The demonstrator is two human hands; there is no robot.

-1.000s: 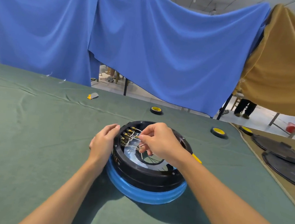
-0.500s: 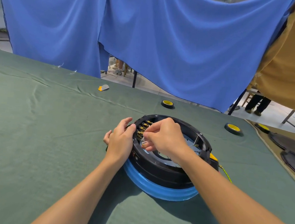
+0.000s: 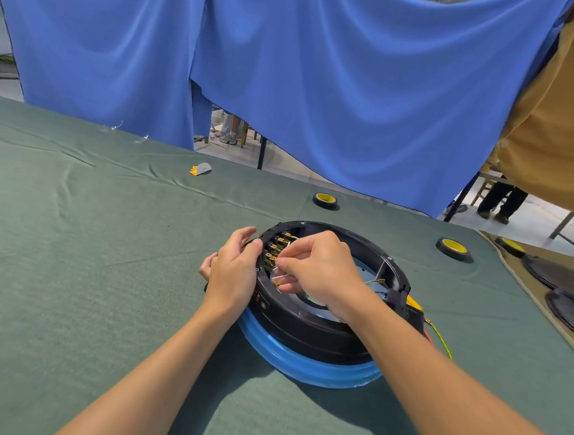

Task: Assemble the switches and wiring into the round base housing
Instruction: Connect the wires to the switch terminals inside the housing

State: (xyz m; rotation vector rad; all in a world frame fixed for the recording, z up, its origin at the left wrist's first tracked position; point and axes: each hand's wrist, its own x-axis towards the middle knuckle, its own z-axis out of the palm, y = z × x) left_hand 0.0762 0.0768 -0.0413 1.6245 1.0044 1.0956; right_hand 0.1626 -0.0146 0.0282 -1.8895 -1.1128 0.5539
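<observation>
The round black base housing [image 3: 308, 325] sits on a blue ring [image 3: 304, 366] in the middle of the green table. A row of switches with brass terminals [image 3: 278, 247] lines its inner left wall. My left hand [image 3: 233, 271] grips the housing's left rim from outside, fingers curled over the edge. My right hand [image 3: 322, 271] reaches inside and pinches a thin white wire [image 3: 282, 277] close to the lowest terminals. A yellow-green wire [image 3: 441, 336] trails out of the housing's right side.
Two black-and-yellow tape rolls [image 3: 325, 199] [image 3: 454, 248] lie beyond the housing, a third [image 3: 510, 247] at the cloth's right edge. Black round covers [image 3: 568, 291] lie at far right. A small yellow-grey part [image 3: 201, 168] lies far left. Blue and tan drapes hang behind.
The view has shifted so the housing appears further right. My left hand has curled more over the rim, and my right hand has moved lower along the terminals with the wire.
</observation>
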